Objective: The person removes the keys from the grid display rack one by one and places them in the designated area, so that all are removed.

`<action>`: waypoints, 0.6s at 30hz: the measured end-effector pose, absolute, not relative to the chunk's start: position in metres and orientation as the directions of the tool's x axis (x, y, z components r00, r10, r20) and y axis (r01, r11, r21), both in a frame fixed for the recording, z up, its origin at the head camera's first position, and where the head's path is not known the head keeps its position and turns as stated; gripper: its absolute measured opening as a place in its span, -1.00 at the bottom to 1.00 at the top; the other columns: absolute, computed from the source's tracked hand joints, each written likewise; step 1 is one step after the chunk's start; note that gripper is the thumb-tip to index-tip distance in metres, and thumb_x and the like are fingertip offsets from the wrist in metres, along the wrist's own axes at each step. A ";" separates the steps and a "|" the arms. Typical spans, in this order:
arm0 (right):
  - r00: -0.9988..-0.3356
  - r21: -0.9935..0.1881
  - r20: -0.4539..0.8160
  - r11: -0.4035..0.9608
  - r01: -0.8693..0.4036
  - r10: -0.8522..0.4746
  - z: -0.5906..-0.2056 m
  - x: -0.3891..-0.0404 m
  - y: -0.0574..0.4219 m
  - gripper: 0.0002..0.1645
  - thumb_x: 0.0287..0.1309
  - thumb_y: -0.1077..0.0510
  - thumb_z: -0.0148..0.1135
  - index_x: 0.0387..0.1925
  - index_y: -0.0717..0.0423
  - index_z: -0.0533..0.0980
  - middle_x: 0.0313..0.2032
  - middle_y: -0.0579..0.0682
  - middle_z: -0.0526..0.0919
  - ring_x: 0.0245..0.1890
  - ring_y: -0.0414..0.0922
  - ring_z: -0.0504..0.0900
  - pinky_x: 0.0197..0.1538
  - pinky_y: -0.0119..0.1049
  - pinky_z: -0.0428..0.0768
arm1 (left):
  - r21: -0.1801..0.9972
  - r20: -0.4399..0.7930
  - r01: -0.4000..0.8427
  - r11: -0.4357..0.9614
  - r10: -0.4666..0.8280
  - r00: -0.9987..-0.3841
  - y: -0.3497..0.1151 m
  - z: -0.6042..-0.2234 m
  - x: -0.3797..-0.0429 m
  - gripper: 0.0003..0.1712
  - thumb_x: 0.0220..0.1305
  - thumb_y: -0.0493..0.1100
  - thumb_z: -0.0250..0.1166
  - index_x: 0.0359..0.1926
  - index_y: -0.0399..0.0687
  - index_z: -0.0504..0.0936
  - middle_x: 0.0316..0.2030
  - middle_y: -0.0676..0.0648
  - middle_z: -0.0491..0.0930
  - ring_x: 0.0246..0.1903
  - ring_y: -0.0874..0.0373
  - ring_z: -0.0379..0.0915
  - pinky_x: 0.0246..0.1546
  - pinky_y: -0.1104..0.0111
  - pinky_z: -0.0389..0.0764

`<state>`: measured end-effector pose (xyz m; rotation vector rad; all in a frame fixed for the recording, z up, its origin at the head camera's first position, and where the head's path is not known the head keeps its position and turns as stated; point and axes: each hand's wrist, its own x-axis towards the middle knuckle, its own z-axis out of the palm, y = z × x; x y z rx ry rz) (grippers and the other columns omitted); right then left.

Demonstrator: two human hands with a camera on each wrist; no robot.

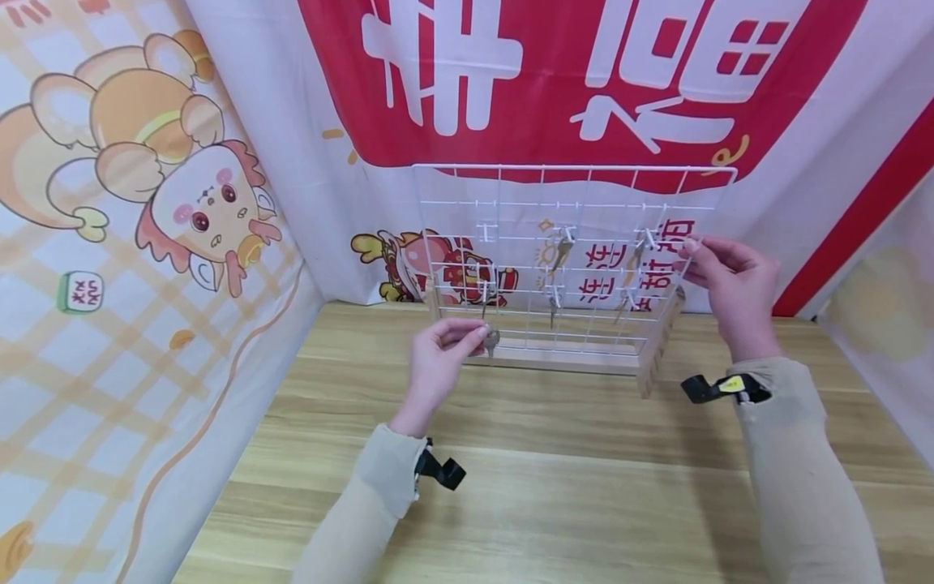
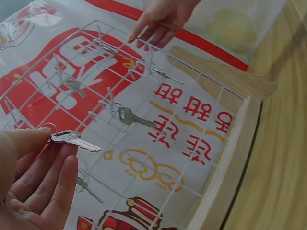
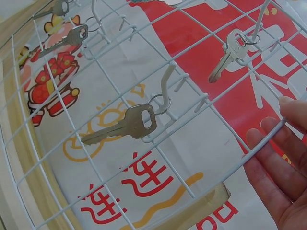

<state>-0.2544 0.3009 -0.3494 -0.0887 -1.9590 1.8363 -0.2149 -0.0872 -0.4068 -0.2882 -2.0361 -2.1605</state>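
My left hand pinches a small silver key by its ring between thumb and forefinger, in front of the rack's lower left. The other fingers are loosely bent below it. A white wire grid rack stands upright on a wooden base. On the rack's right edge wire, my right hand grips with thumb and fingertips. Several keys hang by rings from white hooks on the grid, among them one key near the middle and another key higher up.
The rack stands at the back of a wood-grain table, close to a printed cloth with red and white lettering. Another printed cloth with a cartoon animal borders the left side. An upper left hook bears no key.
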 end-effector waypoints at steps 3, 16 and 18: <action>-0.895 -0.960 0.281 0.108 -0.260 0.346 -0.349 -0.255 0.301 -0.44 0.19 -0.07 0.44 0.15 0.11 0.65 0.01 -0.01 0.73 -0.11 -0.18 0.75 -0.10 -0.50 0.62 | 0.978 0.210 0.209 -0.026 0.039 -0.977 -0.085 -0.421 -0.212 -0.79 0.25 -0.29 0.46 -0.10 -0.25 0.73 -0.19 -0.11 0.76 -0.25 0.01 0.72 -0.14 0.19 0.73; -0.892 -0.959 0.282 0.114 -0.258 0.353 -0.349 -0.255 0.300 -0.47 0.17 -0.09 0.44 0.11 0.08 0.67 -0.02 -0.01 0.74 -0.14 -0.20 0.75 -0.11 -0.50 0.63 | 0.997 0.081 0.079 -0.025 0.153 -0.985 -0.065 -0.474 -0.198 -0.82 0.27 -0.31 0.44 -0.13 -0.28 0.71 -0.22 -0.16 0.75 -0.26 0.00 0.71 -0.17 0.25 0.74; -0.891 -0.957 0.291 0.109 -0.270 0.348 -0.349 -0.255 0.300 -0.47 0.18 -0.07 0.44 0.11 0.10 0.67 -0.03 -0.01 0.74 -0.14 -0.19 0.75 -0.11 -0.49 0.63 | 0.998 0.066 0.063 -0.024 0.169 -0.983 -0.060 -0.480 -0.193 -0.83 0.26 -0.32 0.44 -0.14 -0.28 0.71 -0.22 -0.15 0.75 -0.27 0.01 0.71 -0.18 0.24 0.74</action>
